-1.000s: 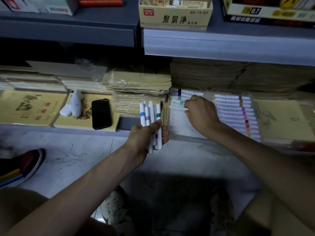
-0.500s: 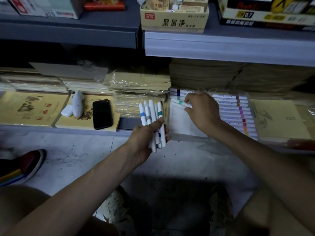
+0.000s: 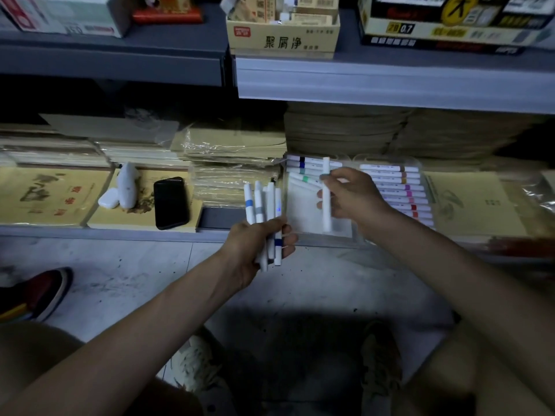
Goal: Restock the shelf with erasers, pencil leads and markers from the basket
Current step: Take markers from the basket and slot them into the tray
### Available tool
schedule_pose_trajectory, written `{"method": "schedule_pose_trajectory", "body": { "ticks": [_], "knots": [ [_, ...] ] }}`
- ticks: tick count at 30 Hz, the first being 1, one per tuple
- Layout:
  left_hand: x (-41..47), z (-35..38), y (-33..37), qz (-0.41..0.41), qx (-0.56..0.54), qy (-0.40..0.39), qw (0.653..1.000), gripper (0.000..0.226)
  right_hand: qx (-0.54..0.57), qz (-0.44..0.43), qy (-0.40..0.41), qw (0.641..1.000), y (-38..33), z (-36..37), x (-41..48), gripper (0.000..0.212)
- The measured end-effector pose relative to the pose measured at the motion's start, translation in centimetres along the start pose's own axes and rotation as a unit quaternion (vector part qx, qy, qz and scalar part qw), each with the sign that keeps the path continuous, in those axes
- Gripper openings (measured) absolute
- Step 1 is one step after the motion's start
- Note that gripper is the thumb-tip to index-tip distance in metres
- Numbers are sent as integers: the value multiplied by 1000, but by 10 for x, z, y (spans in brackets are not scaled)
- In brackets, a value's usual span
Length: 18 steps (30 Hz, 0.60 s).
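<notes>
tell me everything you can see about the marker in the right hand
A slim white marker, plastic by the look, no colour band showing. It stands roughly upright in view, pinched mid-barrel by the right hand, both ends sticking out. It is over the left compartment of the clear tray; contact with it is unclear.

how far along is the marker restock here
Done: the clear tray has its right section filled with a row of markers, and a few markers lie at the top of its left section. In hand: the right hand holds one marker over the left section; the left hand grips a bunch of markers. Left: that bunch. The basket is out of view.
</notes>
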<state>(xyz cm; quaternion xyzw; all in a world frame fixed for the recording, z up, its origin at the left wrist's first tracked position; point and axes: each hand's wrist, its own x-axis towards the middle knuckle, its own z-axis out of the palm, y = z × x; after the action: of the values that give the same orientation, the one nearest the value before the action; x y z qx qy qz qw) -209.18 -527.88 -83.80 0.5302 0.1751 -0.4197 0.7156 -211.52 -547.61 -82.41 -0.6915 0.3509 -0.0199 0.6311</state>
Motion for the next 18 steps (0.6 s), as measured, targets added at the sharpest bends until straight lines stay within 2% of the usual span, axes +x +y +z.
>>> {"method": "schedule_pose_trajectory", "body": {
  "ticks": [1,3,5,7,10,14,18],
  "knots": [
    [0,-1,0,-3,-11,-5,1000,18,-98,-44,35,994,5,-2,11,17],
    [0,-1,2,-8,-35,-28,999,18,-300,-136,65,942,13,-3,24,23],
    [0,-1,5,-8,-51,-43,998,18,-400,-212,47,891,21,0,29,29],
    [2,0,8,-3,-54,-50,997,20,-452,-272,36,849,27,5,28,28],
    [4,-1,12,-1,-49,-58,997,25,-530,-315,31,787,33,12,32,22],
    [6,-2,10,8,-50,-46,998,35,-540,-337,37,770,42,15,39,21],
    [7,-7,8,21,-47,-43,998,31,-558,-352,54,750,41,17,41,20]
  ]
}}
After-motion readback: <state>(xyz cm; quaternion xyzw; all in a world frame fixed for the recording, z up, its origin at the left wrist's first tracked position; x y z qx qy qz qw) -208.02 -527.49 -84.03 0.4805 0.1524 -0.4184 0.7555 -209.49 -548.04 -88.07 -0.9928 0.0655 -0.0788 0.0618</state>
